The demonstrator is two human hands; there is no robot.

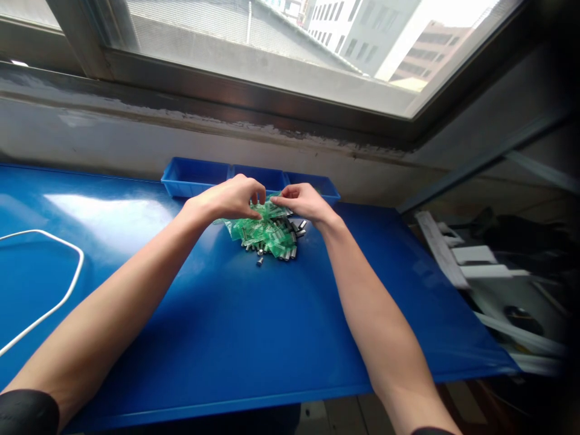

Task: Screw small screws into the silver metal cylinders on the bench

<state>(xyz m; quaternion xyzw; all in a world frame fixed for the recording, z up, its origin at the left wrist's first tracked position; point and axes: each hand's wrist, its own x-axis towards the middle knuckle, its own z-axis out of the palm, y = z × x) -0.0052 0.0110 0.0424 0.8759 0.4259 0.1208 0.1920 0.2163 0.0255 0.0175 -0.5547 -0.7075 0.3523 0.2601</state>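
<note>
A heap of small green plastic bags (265, 232) mixed with several small metal cylinders (290, 251) lies on the blue table (235, 326) near its far edge. My left hand (231, 199) hovers over the heap's left side, fingers curled and pinched together at a green bag. My right hand (303, 202) meets it from the right, fingertips also pinched on the green plastic at the top of the heap. One loose cylinder (260, 261) sits just in front of the heap.
Three blue bins (194, 175) stand in a row behind the heap, against the wall under a window. A white cable (67, 290) loops across the table's left side. The table's right edge drops off to white and grey parts (471, 266) below.
</note>
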